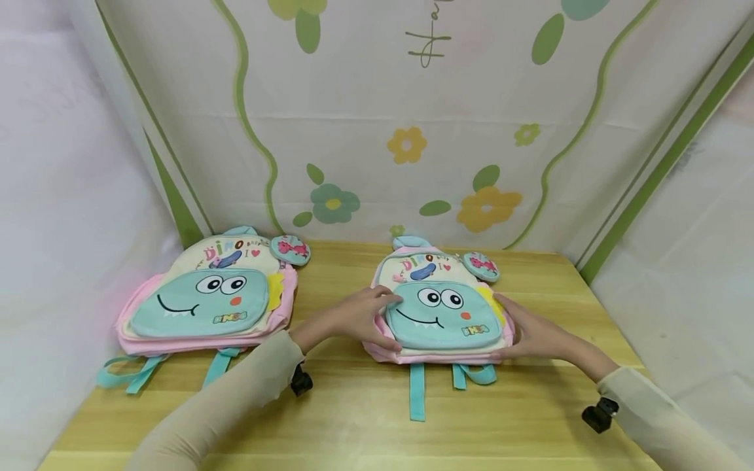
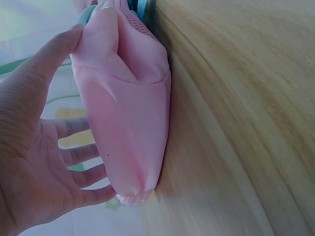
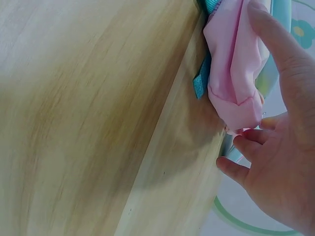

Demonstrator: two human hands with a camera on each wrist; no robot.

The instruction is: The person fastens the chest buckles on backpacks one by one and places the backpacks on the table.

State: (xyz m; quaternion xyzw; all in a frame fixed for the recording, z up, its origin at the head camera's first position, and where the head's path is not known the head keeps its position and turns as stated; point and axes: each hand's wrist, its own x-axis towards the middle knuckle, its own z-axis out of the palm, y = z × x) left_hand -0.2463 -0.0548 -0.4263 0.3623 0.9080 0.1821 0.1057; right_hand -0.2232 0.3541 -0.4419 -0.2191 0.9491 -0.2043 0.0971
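A dinosaur-face child's backpack (image 1: 453, 333), cream, aqua and pink, lies front up on the wooden table at centre. My left hand (image 1: 368, 317) rests on its left side with thumb and fingers spread. In the left wrist view the left fingers (image 2: 81, 155) reach fairly straight along the pink side panel (image 2: 130, 113), the palm standing off it. At the opposite side, my right hand (image 1: 533, 330) touches the bag's edge, thumb near the bottom corner. The right wrist view shows the right thumb (image 3: 278, 37) against pink fabric and the other fingers relaxed by the end.
A second matching backpack (image 1: 200, 307) lies at the left, its aqua straps (image 1: 220, 366) trailing toward the front. A round dinosaur pouch (image 1: 482, 265) hangs off the centre bag's upper right. White flower-printed cloth (image 1: 365, 98) walls in the back of the wooden table (image 1: 353, 418).
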